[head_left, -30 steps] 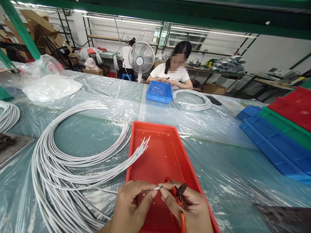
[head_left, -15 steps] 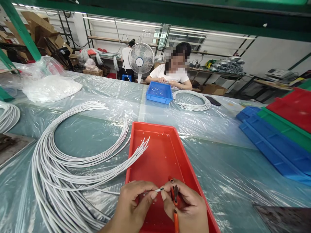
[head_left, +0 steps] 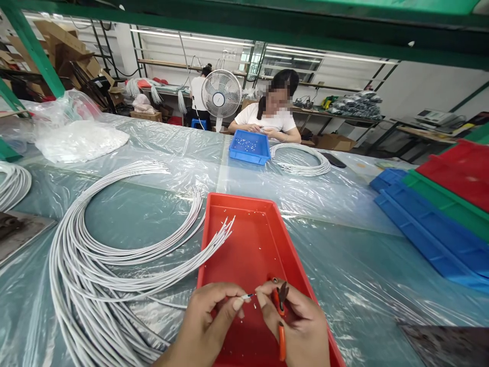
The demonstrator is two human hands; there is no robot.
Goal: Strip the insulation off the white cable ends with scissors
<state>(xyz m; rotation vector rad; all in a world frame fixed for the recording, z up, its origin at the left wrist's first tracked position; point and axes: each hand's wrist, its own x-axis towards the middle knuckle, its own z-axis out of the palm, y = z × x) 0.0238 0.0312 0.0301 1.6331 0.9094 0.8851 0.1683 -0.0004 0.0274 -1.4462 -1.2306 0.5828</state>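
L hand (head_left: 217,316) pinches cable (head_left: 244,297) tight; R hand's (head_left: 296,321) fingers curl round pliers (head_left: 282,294); gap btwn widens, dark tip (head_left: 249,295) likely bared.

One fan (head_left: 220,97), two co-workers (head_left: 246,114), two unstacked trays (head_left: 244,257), one pair of orange-handled pliers (head_left: 280,304)

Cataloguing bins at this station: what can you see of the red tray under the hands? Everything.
The tray is red, shallow and rectangular, plastic-looking, with raised walls. It lies flat on the film-covered table, long sides running away from the wearer; the near end is cut off by the frame. White bits are scattered inside. White wires cross its left wall, ends over its floor. The left hand and right hand are above its near part; whether either touches it is unclear.
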